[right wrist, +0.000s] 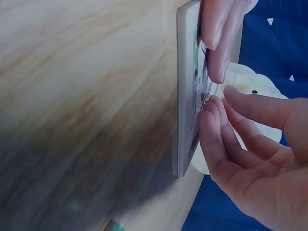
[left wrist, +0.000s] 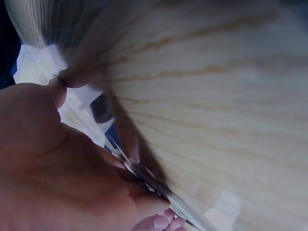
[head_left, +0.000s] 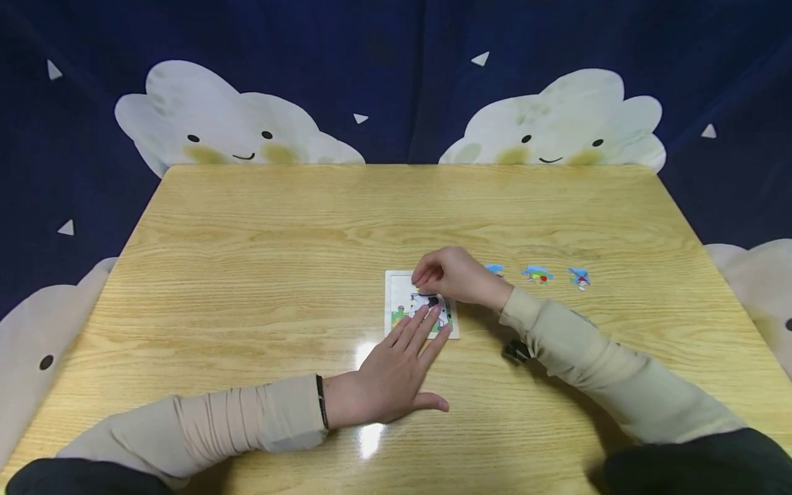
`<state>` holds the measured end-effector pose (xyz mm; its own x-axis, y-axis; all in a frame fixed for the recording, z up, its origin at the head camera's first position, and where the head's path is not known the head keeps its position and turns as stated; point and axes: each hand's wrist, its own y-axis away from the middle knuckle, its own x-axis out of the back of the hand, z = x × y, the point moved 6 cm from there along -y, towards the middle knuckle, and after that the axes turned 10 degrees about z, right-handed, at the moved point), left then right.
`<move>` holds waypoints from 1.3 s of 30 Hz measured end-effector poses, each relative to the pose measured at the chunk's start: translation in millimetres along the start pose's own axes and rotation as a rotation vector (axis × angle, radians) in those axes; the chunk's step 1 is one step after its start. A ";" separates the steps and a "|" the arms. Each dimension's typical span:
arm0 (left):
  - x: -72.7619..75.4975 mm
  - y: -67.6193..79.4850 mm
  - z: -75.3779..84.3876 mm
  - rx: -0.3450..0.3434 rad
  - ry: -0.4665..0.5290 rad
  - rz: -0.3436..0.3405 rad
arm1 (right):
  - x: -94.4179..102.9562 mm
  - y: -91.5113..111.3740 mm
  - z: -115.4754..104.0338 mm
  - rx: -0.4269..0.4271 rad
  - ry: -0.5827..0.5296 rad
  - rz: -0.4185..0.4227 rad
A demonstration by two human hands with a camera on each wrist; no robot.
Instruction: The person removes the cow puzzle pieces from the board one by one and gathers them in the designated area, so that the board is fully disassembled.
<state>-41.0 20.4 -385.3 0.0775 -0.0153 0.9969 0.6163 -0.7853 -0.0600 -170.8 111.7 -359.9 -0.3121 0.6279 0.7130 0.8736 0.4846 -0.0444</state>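
Note:
A small square jigsaw puzzle in a white frame (head_left: 388, 295) lies on the table, partly filled with pieces showing a black-and-white animal and green ground. My left hand (head_left: 396, 371) lies over its near part, straight fingertips resting on the pieces and the thumb spread out to the side. At the upper part of the puzzle, my right hand (head_left: 452, 275) pinches a puzzle piece with bent fingers, and that piece is mostly hidden by the fingertips. In the right wrist view the thumb and fingers of the right hand (right wrist: 255, 149) meet close over the puzzle frame (right wrist: 182, 96).
Right of the puzzle several loose pieces lie in a row: a blue piece (head_left: 495, 268) partly behind the right hand, a colourful piece (head_left: 537, 274) and a blue piece with a red patch (head_left: 580, 278). A dark blue curtain (head_left: 402, 75) with clouds hangs behind the wooden table (head_left: 278, 227).

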 end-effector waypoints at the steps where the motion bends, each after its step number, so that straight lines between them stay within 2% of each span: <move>1: 0.4 -0.1 0.0 -0.002 -0.001 0.006 | -0.2 -0.6 0.1 -0.005 -0.005 -0.004; 6: 2.8 -0.3 0.3 -0.016 -0.012 0.046 | 1.1 -2.6 -0.3 -0.031 -0.054 -0.009; 11: 2.3 -0.2 0.1 -0.016 -0.016 0.051 | 1.3 -2.7 0.4 -0.073 -0.109 -0.016; 22: -1.7 -1.1 0.3 -0.005 -0.033 -0.005 | -1.6 -3.6 3.5 -0.109 -0.149 -0.035; 29: 0.3 -0.9 0.4 -0.007 -0.014 -0.010 | 0.6 -3.7 4.5 -0.074 -0.196 -0.065; 39: -0.4 -1.0 0.5 -0.005 -0.014 -0.021 | 1.3 -7.9 15.1 -0.010 -0.365 -0.161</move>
<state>-41.2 21.5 -385.7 0.0759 0.0102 0.9971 0.6141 -0.7883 -0.0387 -183.8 117.9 -369.2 -0.5557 0.7204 0.4151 0.8059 0.5893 0.0561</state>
